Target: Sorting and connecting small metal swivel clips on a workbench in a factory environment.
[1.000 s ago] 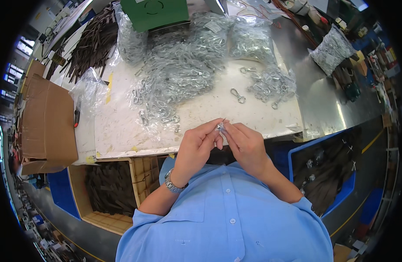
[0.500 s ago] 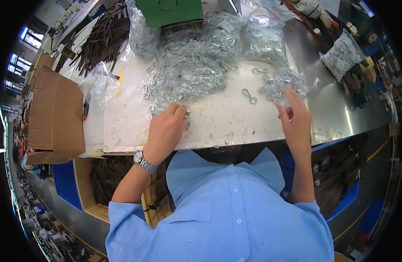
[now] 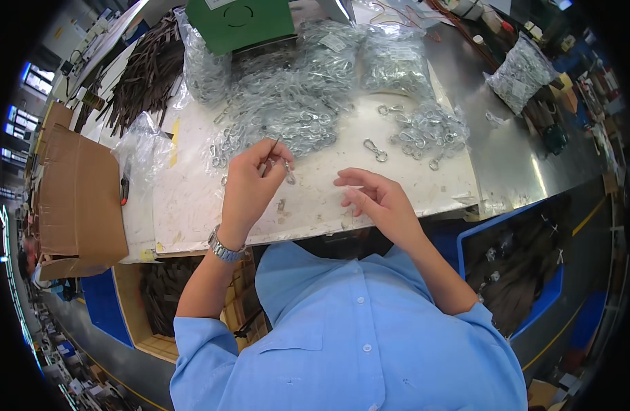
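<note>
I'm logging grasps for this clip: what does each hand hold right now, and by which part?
The left hand pinches a small metal snap hook at its upper end, the rest hanging below the fingertips. The right hand is open and holds nothing.

Bare worktop (image 3: 315,205) between the hands
Passage beyond is blocked by heaped metal clips (image 3: 287,109); loose hooks (image 3: 424,133) crowd the right.

A factory assembly station: a steel worktop (image 3: 513,164) heaped with loose metal snap hooks (image 3: 287,109) and bagged hardware (image 3: 524,72), bundles of dark straps (image 3: 147,72) alongside, cardboard boxes (image 3: 75,198) and blue parts bins (image 3: 534,288) beneath.
</note>
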Demonstrator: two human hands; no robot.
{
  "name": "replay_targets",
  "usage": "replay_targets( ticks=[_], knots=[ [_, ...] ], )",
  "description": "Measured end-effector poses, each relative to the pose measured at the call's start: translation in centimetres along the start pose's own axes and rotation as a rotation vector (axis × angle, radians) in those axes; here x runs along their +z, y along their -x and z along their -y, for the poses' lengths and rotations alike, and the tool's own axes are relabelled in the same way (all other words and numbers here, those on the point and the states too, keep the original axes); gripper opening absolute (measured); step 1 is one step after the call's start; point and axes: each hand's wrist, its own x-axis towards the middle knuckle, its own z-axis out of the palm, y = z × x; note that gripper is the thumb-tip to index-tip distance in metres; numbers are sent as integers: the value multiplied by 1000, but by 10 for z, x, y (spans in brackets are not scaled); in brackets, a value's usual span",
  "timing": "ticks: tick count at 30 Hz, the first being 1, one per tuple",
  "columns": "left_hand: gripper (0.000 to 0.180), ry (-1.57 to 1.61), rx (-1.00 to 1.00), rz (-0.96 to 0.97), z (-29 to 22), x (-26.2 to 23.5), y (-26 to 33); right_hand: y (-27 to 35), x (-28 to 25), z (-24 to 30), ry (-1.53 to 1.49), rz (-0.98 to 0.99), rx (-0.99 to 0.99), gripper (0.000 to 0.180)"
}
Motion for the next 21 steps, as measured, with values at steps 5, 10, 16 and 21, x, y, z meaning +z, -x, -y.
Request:
replay_targets(
  ticks=[5, 10, 16, 21],
  knots=[
    [11, 677, -58, 8, -16, 52, 5, -23, 21, 0, -293, 84, -23, 28],
    [17, 786, -176, 156, -23, 42, 3, -23, 6, -6, -281, 179, 95, 23],
    [12, 440, 59, 70, -16, 50, 12, -11, 0, -4, -218, 229, 123, 20],
    [14, 398, 34, -64, -16, 53, 21, -10, -18, -3, -276, 283, 162, 19]
  ],
)
